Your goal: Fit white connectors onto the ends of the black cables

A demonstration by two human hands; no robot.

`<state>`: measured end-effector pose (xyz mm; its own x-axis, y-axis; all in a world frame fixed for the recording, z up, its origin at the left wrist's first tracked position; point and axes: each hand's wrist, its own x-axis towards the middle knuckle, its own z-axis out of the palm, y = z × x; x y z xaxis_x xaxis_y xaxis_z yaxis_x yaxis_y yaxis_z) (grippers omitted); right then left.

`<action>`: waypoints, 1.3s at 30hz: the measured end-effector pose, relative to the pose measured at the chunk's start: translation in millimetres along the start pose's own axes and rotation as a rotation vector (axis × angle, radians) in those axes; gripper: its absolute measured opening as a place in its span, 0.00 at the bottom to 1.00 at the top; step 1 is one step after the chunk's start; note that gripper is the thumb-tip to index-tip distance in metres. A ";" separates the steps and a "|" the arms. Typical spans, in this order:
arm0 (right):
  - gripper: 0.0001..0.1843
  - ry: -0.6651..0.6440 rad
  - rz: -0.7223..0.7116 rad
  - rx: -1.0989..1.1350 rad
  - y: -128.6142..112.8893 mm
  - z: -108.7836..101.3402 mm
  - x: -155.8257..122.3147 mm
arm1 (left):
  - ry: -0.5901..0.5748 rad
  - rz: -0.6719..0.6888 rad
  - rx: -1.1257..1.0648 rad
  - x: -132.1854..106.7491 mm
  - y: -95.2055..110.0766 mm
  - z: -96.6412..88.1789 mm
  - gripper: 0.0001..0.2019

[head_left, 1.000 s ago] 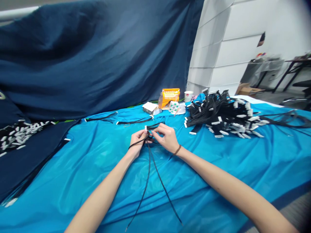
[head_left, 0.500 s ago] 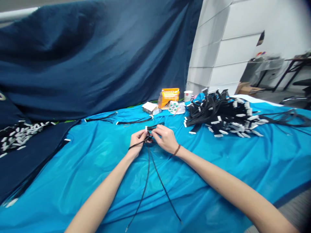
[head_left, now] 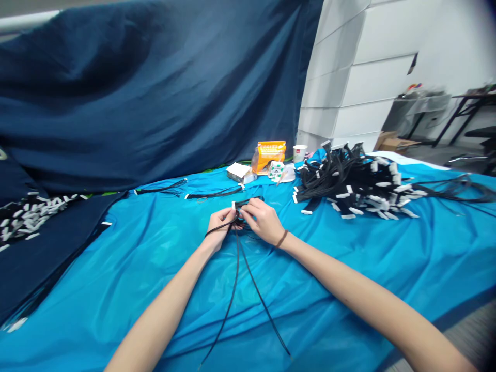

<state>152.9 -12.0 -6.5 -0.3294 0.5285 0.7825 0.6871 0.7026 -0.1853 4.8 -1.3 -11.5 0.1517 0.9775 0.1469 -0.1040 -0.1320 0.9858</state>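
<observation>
A narrow pinching grip is being kept on a thin black cable [head_left: 236, 268] by both hands: the left hand [head_left: 217, 227] and the right hand [head_left: 263, 221] are being held close together over the blue-covered counter [head_left: 155, 258], fingers closed on the cable's upper end, where a small white connector [head_left: 233, 205] is showing. The two loose strands are being left trailing down across the cover toward the person. The cable is being judged light, limp and easily tangled, best taken near the stiff connector rather than mid-length. A large heap of similar cables [head_left: 360, 183] is lying well apart to the right.
</observation>
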 end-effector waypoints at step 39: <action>0.07 0.152 -0.611 -0.196 4.1 12.7 -7.0 | 0.191 -0.441 -0.508 7.8 6.2 -8.6 0.07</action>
<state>149.8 -6.7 -20.3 -0.6120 -0.0215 0.7906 0.5153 0.7475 0.4192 -3.1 6.9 -5.0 0.1143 0.9402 -0.3208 -0.5265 0.3311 0.7830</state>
